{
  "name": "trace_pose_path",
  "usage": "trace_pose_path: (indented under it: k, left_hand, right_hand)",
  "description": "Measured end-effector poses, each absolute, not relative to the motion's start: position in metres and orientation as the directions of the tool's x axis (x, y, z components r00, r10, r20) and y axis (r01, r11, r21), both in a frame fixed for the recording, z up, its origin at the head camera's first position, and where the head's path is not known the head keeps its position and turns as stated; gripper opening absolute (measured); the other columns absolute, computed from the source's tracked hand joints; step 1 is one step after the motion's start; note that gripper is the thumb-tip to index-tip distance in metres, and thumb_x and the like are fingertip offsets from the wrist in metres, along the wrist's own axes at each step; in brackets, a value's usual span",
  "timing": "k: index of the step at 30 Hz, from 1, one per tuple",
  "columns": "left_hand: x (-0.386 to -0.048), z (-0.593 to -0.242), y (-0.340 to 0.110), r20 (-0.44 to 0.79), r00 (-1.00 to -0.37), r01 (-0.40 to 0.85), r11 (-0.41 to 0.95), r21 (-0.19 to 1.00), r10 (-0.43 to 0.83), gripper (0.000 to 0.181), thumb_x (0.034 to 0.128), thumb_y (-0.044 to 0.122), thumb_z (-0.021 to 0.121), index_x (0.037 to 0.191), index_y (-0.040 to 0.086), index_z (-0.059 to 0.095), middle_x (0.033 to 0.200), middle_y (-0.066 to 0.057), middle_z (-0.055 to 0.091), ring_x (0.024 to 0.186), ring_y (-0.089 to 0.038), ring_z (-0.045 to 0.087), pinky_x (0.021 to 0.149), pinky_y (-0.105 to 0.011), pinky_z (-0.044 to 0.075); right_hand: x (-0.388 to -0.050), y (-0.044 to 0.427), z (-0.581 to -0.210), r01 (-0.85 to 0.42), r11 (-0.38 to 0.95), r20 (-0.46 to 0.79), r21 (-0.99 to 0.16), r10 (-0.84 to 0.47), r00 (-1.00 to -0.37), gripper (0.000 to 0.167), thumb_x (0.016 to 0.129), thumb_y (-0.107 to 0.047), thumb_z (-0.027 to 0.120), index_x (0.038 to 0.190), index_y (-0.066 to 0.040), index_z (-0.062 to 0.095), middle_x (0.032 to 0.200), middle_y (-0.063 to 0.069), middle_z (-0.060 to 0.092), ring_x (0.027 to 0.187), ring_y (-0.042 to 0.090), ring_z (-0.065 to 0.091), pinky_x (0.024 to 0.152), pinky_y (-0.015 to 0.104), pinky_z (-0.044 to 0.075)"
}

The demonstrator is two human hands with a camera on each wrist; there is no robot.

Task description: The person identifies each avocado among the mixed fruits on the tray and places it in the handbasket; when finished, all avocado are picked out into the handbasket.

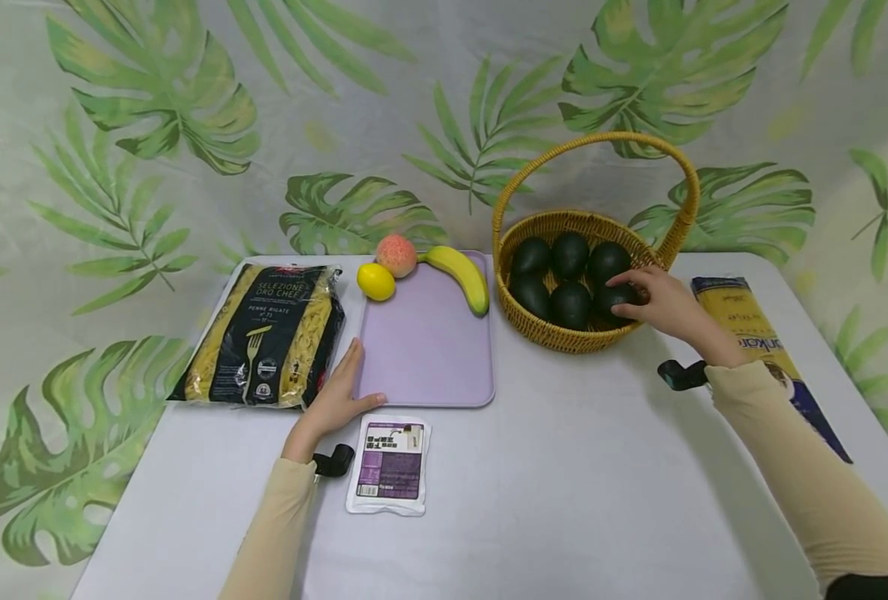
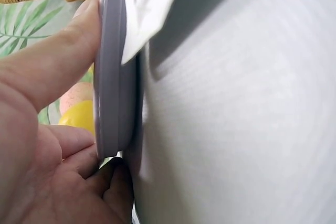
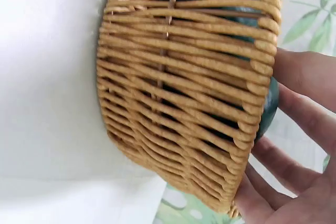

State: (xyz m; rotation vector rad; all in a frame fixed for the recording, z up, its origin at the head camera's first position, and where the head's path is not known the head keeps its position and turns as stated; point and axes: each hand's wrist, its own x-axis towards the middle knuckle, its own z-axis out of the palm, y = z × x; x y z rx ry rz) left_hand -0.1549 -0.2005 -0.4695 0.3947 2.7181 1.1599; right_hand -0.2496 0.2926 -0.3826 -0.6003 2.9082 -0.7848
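In the head view, my right hand [image 1: 665,302] reaches over the right rim of a wicker basket [image 1: 552,335]. Its thumb and fingers are round a dark green avocado [image 1: 611,297] in the front right of the basket. Seen from the right wrist, part of that avocado [image 3: 270,109] shows above the rim beside the fingers. Several more avocados [image 1: 570,254] lie around it. My left hand [image 1: 339,394] rests at the near left corner of a lilac tray [image 1: 429,367], the thumb along its front edge and the fingers, mostly straight, along its left side.
A banana [image 1: 462,277], a peach [image 1: 396,255] and a lemon [image 1: 376,282] lie along the tray's far part. A penne bag [image 1: 260,337] is left of the tray, a white-and-purple packet [image 1: 390,467] in front. A yellow-and-blue pasta pack [image 1: 744,325] lies under the right forearm's far side.
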Motion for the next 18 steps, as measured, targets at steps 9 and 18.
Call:
trace_pose_path:
  k: [9, 18]
  left_hand:
    - [-0.1573, -0.4696, -0.2025, -0.051, -0.954, 0.174, 0.683, 0.71, 0.296, 0.095, 0.0883, 0.024, 0.07, 0.148, -0.011, 0.004, 0.156, -0.025, -0.004, 0.143, -0.037, 0.0, 0.114, -0.05, 0.006]
    - [-0.1575, -0.4691, -0.2041, -0.053, -0.954, 0.169, 0.674, 0.719, 0.296, 0.095, 0.0883, 0.023, 0.07, 0.148, -0.011, 0.004, 0.156, -0.026, -0.003, 0.143, -0.038, 0.0, 0.114, -0.05, 0.007]
  right_hand:
    - [-0.2508, 0.2912, -0.3792, -0.416, 0.79, 0.052, -0.45, -0.443, -0.895, 0.038, 0.091, -0.015, 0.066, 0.126, -0.001, 0.059, 0.106, 0.022, 0.055, 0.075, 0.026, 0.044, 0.062, 0.039, 0.035]
    - [-0.2559, 0.2877, -0.3778, -0.384, 0.776, -0.026, -0.501, -0.457, -0.889, 0.037, 0.092, -0.01, 0.062, 0.127, -0.003, 0.057, 0.118, 0.026, 0.057, 0.092, 0.036, 0.056, 0.074, 0.05, 0.046]
